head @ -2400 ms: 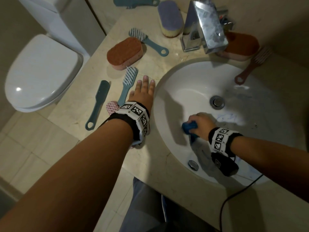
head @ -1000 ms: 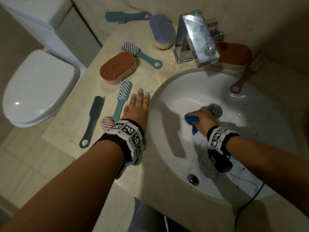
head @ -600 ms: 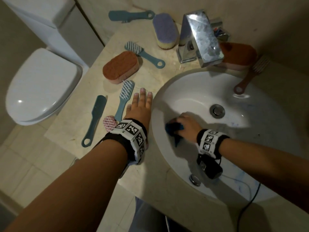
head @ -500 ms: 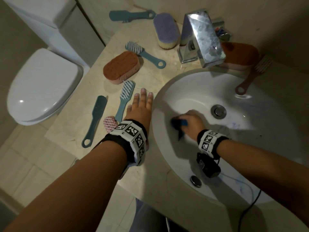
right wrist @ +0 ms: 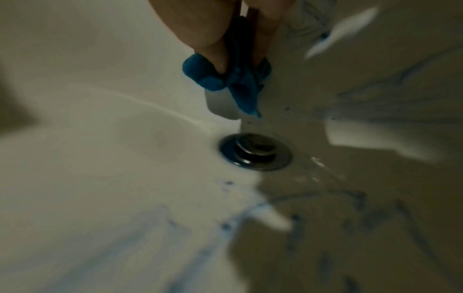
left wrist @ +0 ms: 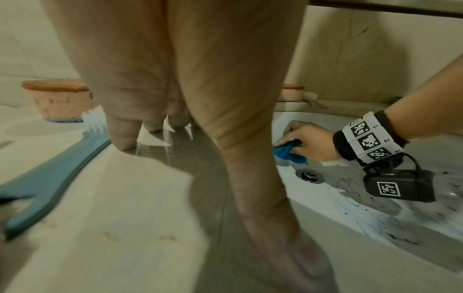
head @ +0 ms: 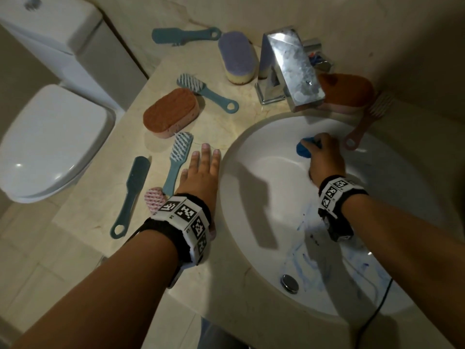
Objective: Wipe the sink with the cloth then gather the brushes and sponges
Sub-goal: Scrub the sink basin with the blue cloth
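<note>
Right hand: our right hand (head: 324, 159) has its grip clenched round the blue cloth (head: 304, 148), pressing it inside the sink (head: 251, 172) at 12 o'clock of the drain (right wrist: 255, 154).
Left hand: our left hand (head: 201, 177) lies flat, grip released, on the worktop (head: 100, 197) at the sink's 9 o'clock.
Sink contents: blue smears (head: 299, 255) at 6 o'clock.
Brushes, sponges: scattered on the worktop.

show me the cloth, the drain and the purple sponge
cloth (right wrist: 200, 73), right wrist view, bunched blue fold below the fingers
drain (right wrist: 255, 151), right wrist view, metal stopper
purple sponge (head: 236, 55), head view, purple top face
</note>
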Tool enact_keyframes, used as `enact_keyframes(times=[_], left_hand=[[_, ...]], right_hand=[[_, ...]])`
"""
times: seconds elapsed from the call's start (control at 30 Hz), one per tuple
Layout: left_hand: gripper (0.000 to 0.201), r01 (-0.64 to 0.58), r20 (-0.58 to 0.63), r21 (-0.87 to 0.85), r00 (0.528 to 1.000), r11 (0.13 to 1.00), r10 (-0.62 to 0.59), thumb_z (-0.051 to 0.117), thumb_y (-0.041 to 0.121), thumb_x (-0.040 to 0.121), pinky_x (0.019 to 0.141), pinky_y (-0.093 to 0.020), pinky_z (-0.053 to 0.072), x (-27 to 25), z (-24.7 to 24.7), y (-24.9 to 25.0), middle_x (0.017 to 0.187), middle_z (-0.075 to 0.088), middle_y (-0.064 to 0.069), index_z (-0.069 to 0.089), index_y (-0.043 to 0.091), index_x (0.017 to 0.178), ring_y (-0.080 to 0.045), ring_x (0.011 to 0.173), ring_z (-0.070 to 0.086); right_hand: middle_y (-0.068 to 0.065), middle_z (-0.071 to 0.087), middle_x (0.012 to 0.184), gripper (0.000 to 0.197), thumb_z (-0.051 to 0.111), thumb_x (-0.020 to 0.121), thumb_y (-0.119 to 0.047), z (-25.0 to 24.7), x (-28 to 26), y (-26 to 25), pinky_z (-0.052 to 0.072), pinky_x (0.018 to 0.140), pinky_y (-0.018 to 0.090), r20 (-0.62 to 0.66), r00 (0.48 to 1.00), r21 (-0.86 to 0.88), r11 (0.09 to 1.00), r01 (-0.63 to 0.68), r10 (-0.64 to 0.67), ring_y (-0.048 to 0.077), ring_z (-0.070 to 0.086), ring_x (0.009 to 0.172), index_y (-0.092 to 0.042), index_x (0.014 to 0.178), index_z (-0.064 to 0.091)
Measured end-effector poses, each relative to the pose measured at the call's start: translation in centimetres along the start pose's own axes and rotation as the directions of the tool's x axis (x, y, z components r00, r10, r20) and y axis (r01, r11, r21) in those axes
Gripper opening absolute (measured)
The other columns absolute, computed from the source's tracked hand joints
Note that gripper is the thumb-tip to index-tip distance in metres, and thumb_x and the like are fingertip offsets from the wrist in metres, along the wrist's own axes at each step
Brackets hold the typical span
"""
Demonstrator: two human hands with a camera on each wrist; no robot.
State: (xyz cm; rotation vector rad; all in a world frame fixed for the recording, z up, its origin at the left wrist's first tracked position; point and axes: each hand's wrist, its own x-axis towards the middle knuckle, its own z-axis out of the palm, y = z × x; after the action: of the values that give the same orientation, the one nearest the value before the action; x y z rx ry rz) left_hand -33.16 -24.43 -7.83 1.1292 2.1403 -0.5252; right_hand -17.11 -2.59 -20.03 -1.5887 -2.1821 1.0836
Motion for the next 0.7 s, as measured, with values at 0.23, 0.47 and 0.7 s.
enact_keyframes(times=[0.23,0.47,0.7], left_hand=[[0.164,0.005,0.000,0.000,1.000,1.000,-0.005,0.095,0.030,0.039,0.120,-0.046,0.006,0.0,-0.1,0.1,0.150,-0.035,-0.012,-0.032,0.010,0.141,-0.032,0.143,-0.021],[0.164,0.003,0.013,0.005,1.000,1.000,-0.003,0.095,0.030,0.039,0.120,-0.046,0.007,-0.1,-0.3,0.1,0.150,-0.035,-0.014,-0.032,0.008,0.141,-0.033,0.143,-0.021],[0.149,0.011,0.020,-0.056,1.000,0.998,-0.010,0.090,0.022,0.053,0.120,-0.044,0.004,-0.6,-0.6,0.3,0.152,-0.033,-0.010,-0.027,0.011,0.144,-0.030,0.144,-0.020]], right_hand=[[0.018,0.044,0.128,0.031,0.050,0.094,-0.023,0.3,-1.0,3.1,0.038,0.095,0.038,0.133,0.991,-0.277,0.961,0.014,0.024,0.035,0.047,0.116,-0.012,0.123,0.051],[0.013,0.056,0.120,0.044,0.043,0.091,-0.051,-1.7,0.5,4.7,0.043,0.092,0.038,0.088,0.992,-0.423,0.898,0.124,-0.096,0.032,0.055,0.108,-0.017,0.118,0.052],[0.028,0.052,0.121,0.038,0.057,0.080,0.008,-1.7,0.5,2.6,0.040,0.100,0.038,0.255,0.967,-0.392,0.913,0.111,-0.008,0.043,0.052,0.113,0.003,0.117,0.061]])
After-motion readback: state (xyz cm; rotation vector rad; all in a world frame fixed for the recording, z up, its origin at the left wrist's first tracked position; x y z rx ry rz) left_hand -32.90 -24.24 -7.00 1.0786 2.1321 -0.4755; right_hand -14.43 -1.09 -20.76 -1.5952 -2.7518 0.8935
